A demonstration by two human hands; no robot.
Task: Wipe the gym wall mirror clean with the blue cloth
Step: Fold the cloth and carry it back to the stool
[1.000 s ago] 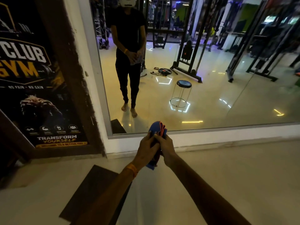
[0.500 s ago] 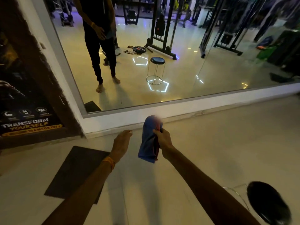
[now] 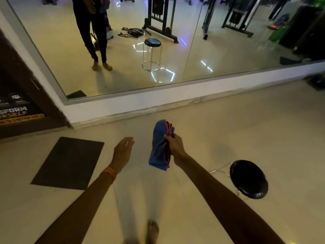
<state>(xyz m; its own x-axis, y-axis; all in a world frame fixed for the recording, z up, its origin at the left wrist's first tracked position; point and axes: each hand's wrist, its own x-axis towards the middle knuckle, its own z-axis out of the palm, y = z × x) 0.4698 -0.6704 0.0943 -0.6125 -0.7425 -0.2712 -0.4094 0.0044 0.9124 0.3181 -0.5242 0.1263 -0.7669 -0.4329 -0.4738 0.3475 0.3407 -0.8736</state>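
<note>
Our right hand, just below the middle of the frame, has its fingers curled round the blue cloth. The cloth hangs from that grip as a folded bundle with orange edging, over the floor and well apart from the glass. Our left hand, just left of the cloth and not touching it, is loosely spread and holds nothing.

The mirror fills the upper half of the frame, with a white ledge running below it across the middle. We judge that no wiping has begun, so the step in hand is getting cloth to glass. We stand back from the ledge and do well to step close first. Then we begin at a high corner and work downward in overlapping strokes, so loosened grime is not dragged over finished glass.

The dark mat lies at the lower left and the black stool at the lower right, near our right forearm. We should walk in between them and keep our elbow off the stool.

Bunched as it is, little of the cloth would meet the glass. Our free left hand can help fold it into a flat pad under the palm, hem tucked away.
</note>
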